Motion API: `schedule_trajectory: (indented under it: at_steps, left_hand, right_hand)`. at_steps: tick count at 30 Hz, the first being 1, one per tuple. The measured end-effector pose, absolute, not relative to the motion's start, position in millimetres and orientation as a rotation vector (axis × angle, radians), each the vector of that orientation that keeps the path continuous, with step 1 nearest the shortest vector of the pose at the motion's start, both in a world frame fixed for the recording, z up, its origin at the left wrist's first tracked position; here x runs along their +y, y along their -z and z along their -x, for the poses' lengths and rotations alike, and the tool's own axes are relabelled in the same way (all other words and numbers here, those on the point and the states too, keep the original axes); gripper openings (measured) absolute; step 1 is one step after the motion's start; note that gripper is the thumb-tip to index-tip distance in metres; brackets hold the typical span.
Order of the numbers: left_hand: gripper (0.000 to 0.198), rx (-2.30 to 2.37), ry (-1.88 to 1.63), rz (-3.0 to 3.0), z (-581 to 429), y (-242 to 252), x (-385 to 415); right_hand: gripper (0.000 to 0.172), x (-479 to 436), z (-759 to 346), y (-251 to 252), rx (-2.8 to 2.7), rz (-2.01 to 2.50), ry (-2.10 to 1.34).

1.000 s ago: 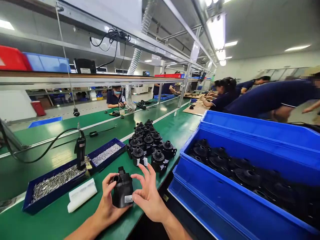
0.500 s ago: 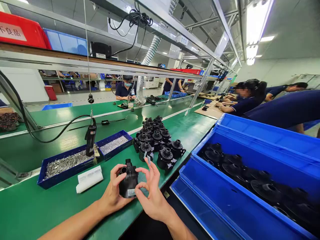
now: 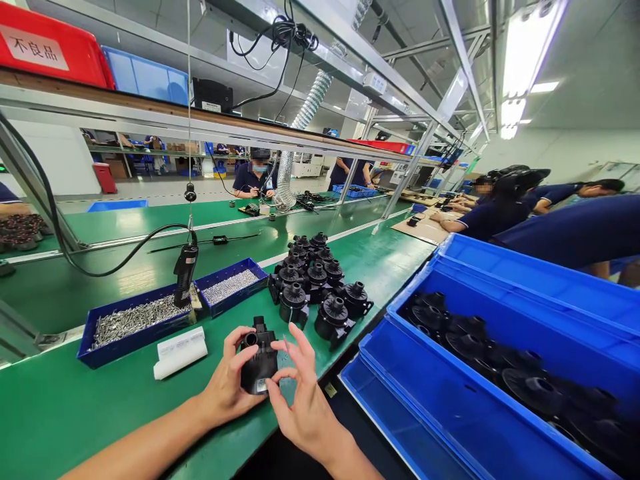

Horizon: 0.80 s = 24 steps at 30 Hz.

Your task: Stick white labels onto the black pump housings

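Observation:
My left hand (image 3: 233, 373) is wrapped round a black plastic pump (image 3: 263, 363), held upright just above the green bench with its short spouts at the top. Against the pump's lower side lies a small white label (image 3: 261, 385). My right hand (image 3: 303, 393) has thumb and forefinger pinched at the label's right edge, the other fingers raised. A thin strip shows faintly by those raised fingers; what it is cannot be made out. Beyond my hands, several similar black pumps (image 3: 317, 273) stand grouped on the bench. A white roll of labels (image 3: 181, 353) lies to the left.
Blue trays of screws (image 3: 135, 323) and small metal parts (image 3: 230, 288) sit at the left. An electric screwdriver (image 3: 186, 273) hangs over the screw tray. At right, a blue crate (image 3: 430, 367) holds black parts. Co-workers sit farther along the benches.
My right hand has tilted slightly and its thumb has shifted left over the label, covering more of it. A small label seen at its raised fingertip is now not clearly visible. The view shifted slightly.

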State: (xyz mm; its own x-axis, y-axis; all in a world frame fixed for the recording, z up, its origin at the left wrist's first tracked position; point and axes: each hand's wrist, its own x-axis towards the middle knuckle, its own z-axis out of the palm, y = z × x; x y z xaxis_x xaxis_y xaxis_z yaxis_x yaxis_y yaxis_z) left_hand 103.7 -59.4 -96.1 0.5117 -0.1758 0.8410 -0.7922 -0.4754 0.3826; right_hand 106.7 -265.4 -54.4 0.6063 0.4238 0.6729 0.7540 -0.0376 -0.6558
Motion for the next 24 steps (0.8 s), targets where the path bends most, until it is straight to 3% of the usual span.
schedule_trajectory:
  at_steps: [9,16,19,22,24]
  left_hand:
    - [0.091,-0.798,-0.962,-1.952,-104,96,-58]
    - [0.088,-0.821,-0.957,-1.966,-102,97,-59]
    - [0.082,-0.837,-1.005,-2.003,-99,100,-61]
    - [0.09,-0.801,-1.089,-2.07,-99,103,-58]
    - [0.098,-0.802,-1.159,-2.144,-101,103,-54]
  right_hand:
    - [0.095,-262,-106,45,-0.731,1.652,0.17]
    - [0.138,-259,-130,58,-0.75,1.888,0.216]
    - [0.146,-246,-128,76,-0.677,1.944,0.215]
    - [0.144,-254,-139,78,-0.749,1.916,0.319]
    - [0.124,-273,-162,69,-0.711,1.819,0.53]
